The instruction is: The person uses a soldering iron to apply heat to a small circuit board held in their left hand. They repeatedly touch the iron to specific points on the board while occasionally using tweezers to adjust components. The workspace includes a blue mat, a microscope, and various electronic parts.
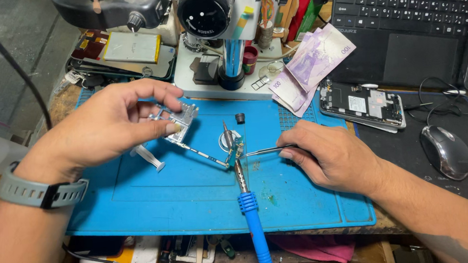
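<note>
Both forearms reach in from the near side. The left hand (110, 126) hovers palm down at left, fingers curled in a pinch, wrist banded. The right hand (332, 155) rests lower at right, fingertips pinched together.

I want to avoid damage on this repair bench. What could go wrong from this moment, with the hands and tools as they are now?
1. The soldering iron lies loose on the blue mat, its tip near the small green board; if hot, it could scorch the board or the right hand.
2. The tweezers could slip and scratch the board.
3. The left hand lifts the metal frame; the thin strip joining it to the board could tear.
</note>
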